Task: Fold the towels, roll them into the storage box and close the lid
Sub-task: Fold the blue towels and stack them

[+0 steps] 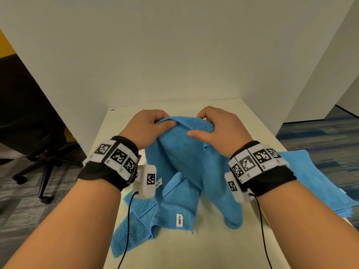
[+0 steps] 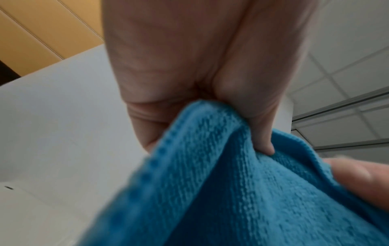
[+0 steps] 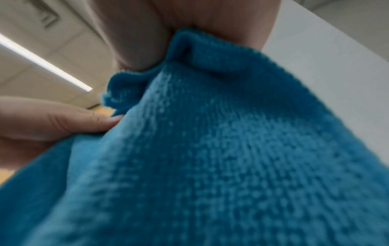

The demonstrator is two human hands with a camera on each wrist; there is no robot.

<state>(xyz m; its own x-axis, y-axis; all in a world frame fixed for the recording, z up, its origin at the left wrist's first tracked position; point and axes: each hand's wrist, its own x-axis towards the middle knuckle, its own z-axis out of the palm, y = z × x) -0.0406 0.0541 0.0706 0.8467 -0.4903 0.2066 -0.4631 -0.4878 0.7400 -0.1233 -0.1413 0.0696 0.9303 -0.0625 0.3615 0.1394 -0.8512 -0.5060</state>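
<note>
White partition panels (image 1: 174, 55) box in a cream table (image 1: 223, 247) on three sides. Grey-blue patterned carpet (image 1: 320, 133) on the right, grey carpet on the left. Black office chair (image 1: 29, 123) at left, wheeled base. Yellow wall strip (image 1: 5, 47) far left. Ceiling tiles (image 2: 347, 69), one strip light (image 3: 44, 61).
</note>
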